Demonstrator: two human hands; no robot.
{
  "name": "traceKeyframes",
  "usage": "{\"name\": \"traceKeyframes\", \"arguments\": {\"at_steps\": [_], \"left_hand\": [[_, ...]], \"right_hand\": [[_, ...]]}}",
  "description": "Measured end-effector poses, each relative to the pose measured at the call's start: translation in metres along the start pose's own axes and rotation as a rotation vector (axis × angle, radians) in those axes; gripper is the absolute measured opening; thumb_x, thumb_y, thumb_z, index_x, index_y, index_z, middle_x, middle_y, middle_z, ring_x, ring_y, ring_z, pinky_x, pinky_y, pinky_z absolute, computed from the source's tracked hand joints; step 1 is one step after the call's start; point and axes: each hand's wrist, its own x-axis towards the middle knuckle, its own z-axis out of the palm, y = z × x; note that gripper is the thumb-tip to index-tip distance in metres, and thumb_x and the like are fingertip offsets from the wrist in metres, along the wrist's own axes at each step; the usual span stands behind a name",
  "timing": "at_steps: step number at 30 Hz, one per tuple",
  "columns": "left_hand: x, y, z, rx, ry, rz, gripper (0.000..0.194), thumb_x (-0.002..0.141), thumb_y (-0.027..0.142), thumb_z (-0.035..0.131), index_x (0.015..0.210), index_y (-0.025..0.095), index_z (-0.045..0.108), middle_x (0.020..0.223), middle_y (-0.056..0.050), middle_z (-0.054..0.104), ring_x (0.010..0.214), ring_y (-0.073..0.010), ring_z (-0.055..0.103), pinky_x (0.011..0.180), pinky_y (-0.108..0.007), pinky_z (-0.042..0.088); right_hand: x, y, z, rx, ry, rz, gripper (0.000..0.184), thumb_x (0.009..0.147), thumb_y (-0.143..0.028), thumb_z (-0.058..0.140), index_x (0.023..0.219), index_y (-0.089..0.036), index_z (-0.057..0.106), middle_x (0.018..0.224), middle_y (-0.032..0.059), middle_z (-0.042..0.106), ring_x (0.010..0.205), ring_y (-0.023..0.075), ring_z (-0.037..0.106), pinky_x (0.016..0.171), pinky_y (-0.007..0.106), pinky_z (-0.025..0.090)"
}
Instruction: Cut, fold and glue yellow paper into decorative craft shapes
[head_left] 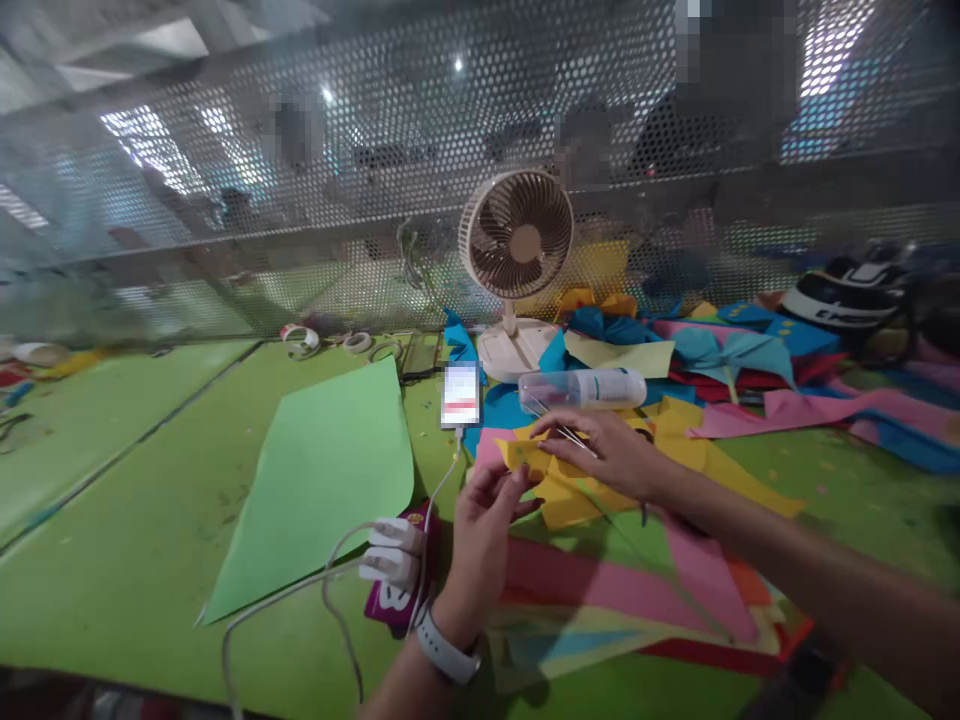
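My left hand (487,510), with a pale watch strap at the wrist, pinches a small piece of yellow paper (517,455) between thumb and fingers. My right hand (611,450) reaches in from the right, its fingertips at the same yellow paper. A slim metal tool (571,437) with two thin prongs lies in the right hand's fingers; whether it is tweezers or scissors I cannot tell. Beneath both hands are yellow paper sheets (705,440). A pink sheet (600,580) tops a stack of coloured paper nearer me. Just behind the right hand a clear-and-white bottle (600,388) lies on its side.
A beige fan (517,240) stands at the back before a perforated metal screen (337,200). Left are a light green sheet (322,480), a lit phone (460,395) on a cable and white chargers (394,550). Folded coloured paper (735,355) and a black-and-white cap (844,295) lie right.
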Motion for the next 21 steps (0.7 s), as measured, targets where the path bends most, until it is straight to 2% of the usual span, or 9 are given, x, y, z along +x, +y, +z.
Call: {"name": "traceKeyframes", "arguments": {"at_steps": [3,9,12,16,21], "left_hand": [[-0.001,0.001,0.001,0.001,-0.037,-0.012,0.02,0.071,0.029,0.072,0.088,0.017,0.068,0.088,-0.004,0.067,0.083,-0.0182,0.066,0.062,-0.023,0.054],[0.0,-0.001,0.001,-0.003,-0.008,-0.011,0.014,0.067,0.026,0.075,0.072,0.016,0.067,0.077,0.0,0.066,0.076,-0.0134,0.064,0.067,-0.022,0.054],[-0.001,-0.001,0.001,0.011,-0.027,0.015,0.013,0.068,0.025,0.075,0.072,0.016,0.068,0.076,0.001,0.066,0.075,-0.0119,0.063,0.068,-0.021,0.053],[-0.003,0.003,0.004,0.009,-0.054,0.007,0.023,0.068,0.028,0.075,0.088,0.019,0.068,0.088,-0.001,0.068,0.081,-0.0153,0.065,0.066,-0.025,0.055],[-0.005,0.007,0.005,-0.013,-0.086,-0.092,0.022,0.06,0.023,0.08,0.075,0.016,0.066,0.081,-0.004,0.071,0.081,-0.0204,0.068,0.061,-0.024,0.054]], "right_hand": [[-0.003,-0.001,-0.002,0.021,-0.026,0.01,0.019,0.088,-0.03,0.05,0.099,-0.019,0.061,0.091,0.0046,0.068,0.083,0.0187,0.062,0.073,0.03,0.045],[-0.009,-0.003,0.003,0.059,-0.067,-0.006,0.018,0.089,-0.03,0.05,0.098,-0.018,0.06,0.087,0.004,0.067,0.077,0.0166,0.061,0.069,0.027,0.044],[-0.011,-0.003,0.003,0.08,-0.054,-0.012,0.018,0.089,-0.031,0.05,0.099,-0.018,0.059,0.086,0.0036,0.066,0.076,0.0159,0.06,0.068,0.027,0.044],[-0.012,-0.003,-0.004,0.152,-0.016,0.006,0.019,0.088,-0.031,0.051,0.099,-0.018,0.059,0.084,0.0029,0.063,0.076,0.0152,0.058,0.068,0.026,0.045],[-0.013,0.0,-0.01,0.198,-0.008,0.058,0.021,0.086,-0.033,0.053,0.099,-0.017,0.059,0.076,0.0009,0.06,0.07,0.0138,0.056,0.064,0.025,0.045]]}}
